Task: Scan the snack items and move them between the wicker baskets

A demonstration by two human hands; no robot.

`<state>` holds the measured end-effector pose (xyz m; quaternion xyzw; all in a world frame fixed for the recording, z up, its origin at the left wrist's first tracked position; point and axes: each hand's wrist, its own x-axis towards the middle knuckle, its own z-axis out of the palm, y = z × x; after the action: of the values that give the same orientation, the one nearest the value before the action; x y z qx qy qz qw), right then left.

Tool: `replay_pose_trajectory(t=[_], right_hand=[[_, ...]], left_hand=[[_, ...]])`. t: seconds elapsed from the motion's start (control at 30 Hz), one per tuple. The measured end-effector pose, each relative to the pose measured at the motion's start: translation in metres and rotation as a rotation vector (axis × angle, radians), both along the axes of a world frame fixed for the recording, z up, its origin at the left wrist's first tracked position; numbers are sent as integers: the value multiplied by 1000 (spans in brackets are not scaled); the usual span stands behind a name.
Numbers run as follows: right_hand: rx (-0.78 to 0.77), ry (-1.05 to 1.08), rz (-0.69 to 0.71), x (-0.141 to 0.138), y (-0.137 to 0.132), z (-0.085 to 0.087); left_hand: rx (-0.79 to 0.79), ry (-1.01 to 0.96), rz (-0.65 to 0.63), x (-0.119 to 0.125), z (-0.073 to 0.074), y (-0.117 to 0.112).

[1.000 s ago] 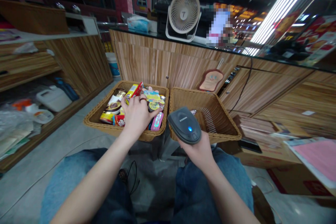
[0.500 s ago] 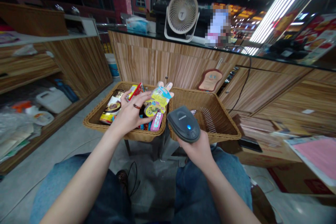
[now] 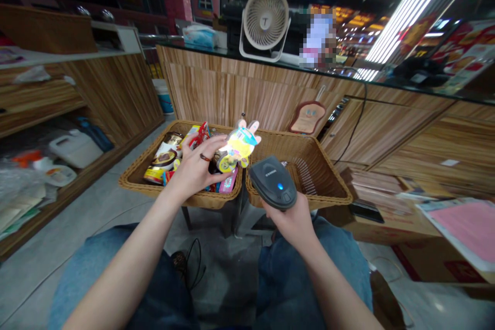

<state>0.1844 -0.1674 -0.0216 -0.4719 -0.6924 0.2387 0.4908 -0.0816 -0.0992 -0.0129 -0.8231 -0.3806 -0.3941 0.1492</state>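
Observation:
My left hand (image 3: 199, 162) is closed on a colourful rabbit-shaped snack package (image 3: 237, 147), its eared end pointing up and to the right. The package is above the inner side of the left wicker basket (image 3: 131, 180), and bright light falls on its face. Packaged snacks (image 3: 160, 162) and a pink glittery pack (image 3: 229, 180) lie in that basket below the hand. My right hand (image 3: 294, 219) grips a dark grey barcode scanner (image 3: 274, 183) with a blue light on top. The scanner's head points toward the package, in front of the right wicker basket (image 3: 332, 165).
A white fan (image 3: 266, 18) and a tissue pack (image 3: 199, 36) stand on the counter ahead. A toast-shaped board (image 3: 308, 117) hangs on the wooden front. At the right, a black phone (image 3: 366, 211) rests on stacked cardboard (image 3: 390, 227). Bottles (image 3: 73, 147) fill the left shelf.
The rabbit-shaped package has shifted slightly right and up in my left hand, and its face is now brightly lit. The scanner stays almost in place.

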Motion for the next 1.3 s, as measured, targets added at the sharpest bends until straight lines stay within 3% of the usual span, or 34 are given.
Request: replay_pose_trajectory(t=[0.3, 0.57, 0.73, 0.87, 1.07, 1.3], right_hand=[[-30, 51, -31, 7, -1, -1], [-13, 56, -56, 17, -3, -1], [-28, 46, -43, 20, -3, -3], [-35, 36, -50, 18, -4, -1], [-15, 17, -44, 11, -5, 0], [27, 10, 23, -2, -2, -4]], left_hand=[[-14, -14, -45, 15, 2, 3], [-182, 49, -223, 81, -5, 8], [-233, 125, -109, 98, -7, 13], [-191, 98, 24, 81, -3, 13], [-170, 21, 193, 35, 1, 9], [-106, -133, 440, -40, -15, 9]])
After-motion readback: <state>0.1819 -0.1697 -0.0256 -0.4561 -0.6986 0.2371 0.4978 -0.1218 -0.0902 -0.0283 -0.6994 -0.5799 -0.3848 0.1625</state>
